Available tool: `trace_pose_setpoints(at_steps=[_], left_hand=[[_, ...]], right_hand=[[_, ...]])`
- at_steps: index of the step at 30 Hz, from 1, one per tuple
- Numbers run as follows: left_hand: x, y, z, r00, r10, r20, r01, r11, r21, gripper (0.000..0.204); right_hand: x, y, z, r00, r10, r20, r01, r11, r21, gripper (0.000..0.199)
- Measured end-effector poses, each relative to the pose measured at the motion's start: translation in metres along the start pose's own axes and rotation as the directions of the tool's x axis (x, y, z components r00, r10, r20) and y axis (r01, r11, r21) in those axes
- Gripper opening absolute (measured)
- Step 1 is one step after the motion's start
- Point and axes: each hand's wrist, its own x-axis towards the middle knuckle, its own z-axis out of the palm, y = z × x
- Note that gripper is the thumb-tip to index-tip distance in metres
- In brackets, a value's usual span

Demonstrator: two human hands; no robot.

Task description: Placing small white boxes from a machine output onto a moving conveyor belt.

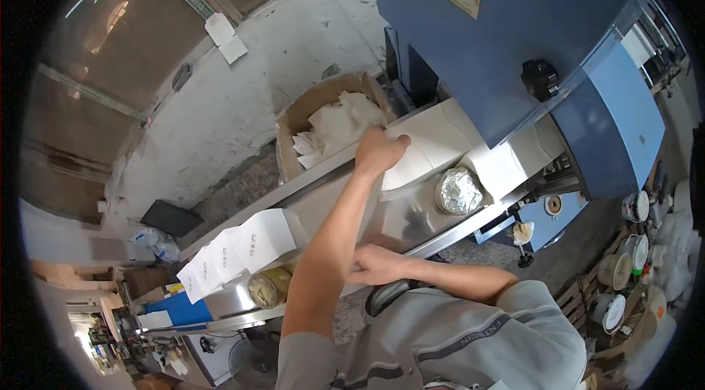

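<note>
My left hand (378,153) reaches across the metal worktop to its far rail. Its fingers are closed at the corner of a white paper sheet (433,142), with the thumb along it. The sheet extends right toward the blue machine (514,37). Nearer my body, my right hand (380,265) is at the worktop's near edge, fingers curled. Its fingertips are hidden behind my left forearm. A round, silvery, foil-like object (460,191) sits on the worktop beside the sheet. Left of my left forearm lies a folded white paper strip (242,250) with dark print.
Beyond the rail stands a cardboard box (294,114) holding crumpled white paper (345,122). A yellowish, jar-like round object (269,287) is beside the printed strip. A black knob (540,80) juts from the machine. Tubs and rolls (613,272) crowd the right side.
</note>
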Motion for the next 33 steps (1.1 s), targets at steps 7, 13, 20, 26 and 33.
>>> trace_pose_setpoints(at_steps=[7, 13, 20, 26, 33], left_hand=[[0.004, -0.01, -0.004, 0.998, -0.036, -0.054, 0.041, 0.996, 0.085, 0.057], [0.006, 0.005, 0.015, 0.995, -0.098, -0.01, 0.097, 0.989, -0.111, 0.038], [-0.009, -0.011, 0.007, 0.996, -0.039, -0.082, 0.027, 0.989, -0.148, 0.034], [-0.004, -0.033, -0.007, 0.996, 0.067, -0.052, -0.074, 0.984, -0.159, 0.053], [0.004, -0.129, -0.054, 0.968, 0.178, 0.177, -0.033, 0.788, -0.615, 0.053]], right_hand=[[0.049, 0.024, 0.087, 0.966, -0.243, 0.086, 0.251, 0.964, -0.09, 0.041], [0.098, -0.002, 0.174, 0.988, -0.054, 0.148, 0.104, 0.927, -0.36, 0.085], [0.143, -0.03, 0.201, 0.969, -0.233, -0.086, 0.132, 0.777, -0.616, 0.093], [0.173, 0.006, 0.216, 0.964, -0.254, -0.075, 0.144, 0.742, -0.655, 0.076], [0.119, 0.034, 0.157, 0.9, -0.435, -0.011, 0.398, 0.834, -0.382, 0.061]])
